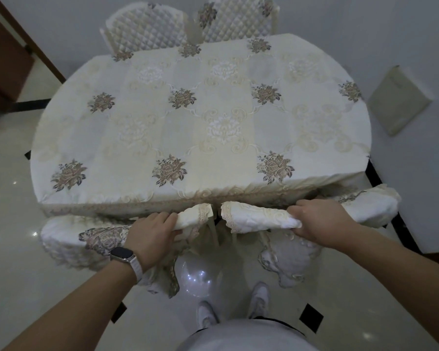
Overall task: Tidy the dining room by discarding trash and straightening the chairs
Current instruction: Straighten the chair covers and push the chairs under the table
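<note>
I see my left hand [152,231] with fingers curled over the left chair [66,236]; my right hand [317,221] likewise grips the right chair [256,215]. Both chairs touch the floral-clothed table [200,122], on a glossy tiled floor [10,249].

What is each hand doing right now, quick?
Left hand: grip closed on the top of the left cream quilted fabric chair back.
Right hand: grip closed on the top of the right cream quilted fabric chair back.
</note>
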{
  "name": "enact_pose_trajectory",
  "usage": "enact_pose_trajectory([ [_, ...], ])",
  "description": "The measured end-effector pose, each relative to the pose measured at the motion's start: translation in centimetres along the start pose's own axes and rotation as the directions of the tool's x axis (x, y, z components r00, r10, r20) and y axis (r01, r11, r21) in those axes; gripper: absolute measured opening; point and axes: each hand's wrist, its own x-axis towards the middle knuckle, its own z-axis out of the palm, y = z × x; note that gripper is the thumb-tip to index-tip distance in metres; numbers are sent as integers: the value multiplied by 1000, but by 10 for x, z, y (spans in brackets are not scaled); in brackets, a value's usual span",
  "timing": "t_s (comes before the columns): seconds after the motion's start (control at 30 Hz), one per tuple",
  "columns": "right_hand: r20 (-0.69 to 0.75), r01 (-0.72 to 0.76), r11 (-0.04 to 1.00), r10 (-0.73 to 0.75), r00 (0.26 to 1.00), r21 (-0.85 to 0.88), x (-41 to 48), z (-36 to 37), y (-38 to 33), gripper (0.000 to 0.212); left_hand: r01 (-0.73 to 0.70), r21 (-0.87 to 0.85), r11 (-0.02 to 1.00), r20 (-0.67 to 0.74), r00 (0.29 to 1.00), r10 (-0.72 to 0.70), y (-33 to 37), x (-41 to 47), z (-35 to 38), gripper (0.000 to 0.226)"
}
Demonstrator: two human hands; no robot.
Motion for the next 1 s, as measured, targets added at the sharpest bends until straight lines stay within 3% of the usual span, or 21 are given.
enact_pose_trajectory([
  [0.17, -4, 0, 1000, 0, 1000, -5, -1, 3, -1, 31, -21, -4, 1000, 30, 999, 21, -1, -1, -1, 38],
  [0.6, 93, -46, 998, 42, 995, 37, -6, -4, -8, 38, -37, -85, 996, 26, 999, 39, -4, -1, -11, 27],
  [1.0, -106, -74, 984, 92, 990, 160, -16, -34, -63, 44, -18, -352, 936, -143, 989, -35, 1, -18, -58, 42],
])
